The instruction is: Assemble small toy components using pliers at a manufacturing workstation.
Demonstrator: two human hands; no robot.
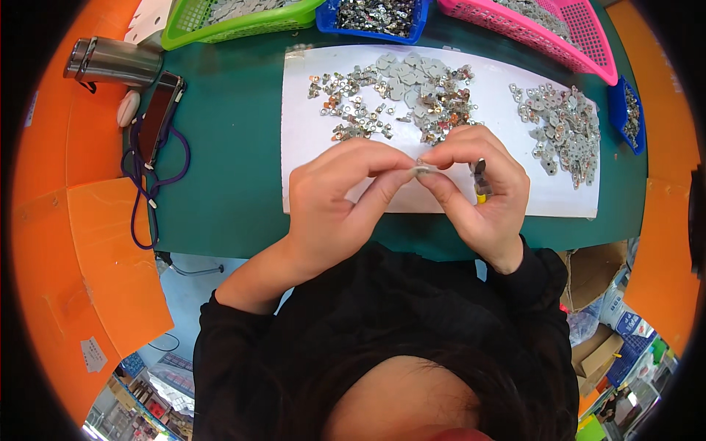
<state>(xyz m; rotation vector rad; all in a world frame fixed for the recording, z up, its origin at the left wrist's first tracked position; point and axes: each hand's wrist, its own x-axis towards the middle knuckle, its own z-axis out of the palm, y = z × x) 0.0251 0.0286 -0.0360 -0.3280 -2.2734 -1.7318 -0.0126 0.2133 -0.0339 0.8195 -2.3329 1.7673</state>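
Both hands meet above the near edge of a white sheet (309, 147) that lies on a green mat (228, 147). The left hand (334, 195) and the right hand (482, 184) pinch one small metal part (424, 169) between thumbs and forefingers, fingertips nearly touching. The right hand also grips a small dark tool with a yellow tip (480, 184) in its curled fingers. Beyond the hands, a heap of small metal pieces (401, 95) is scattered over the sheet, with a second heap (562, 128) to the right. A green basket (235, 22), a blue tray (371, 22) and a pink basket (537, 29) line the far edge. A phone (158, 117) lies to the left.
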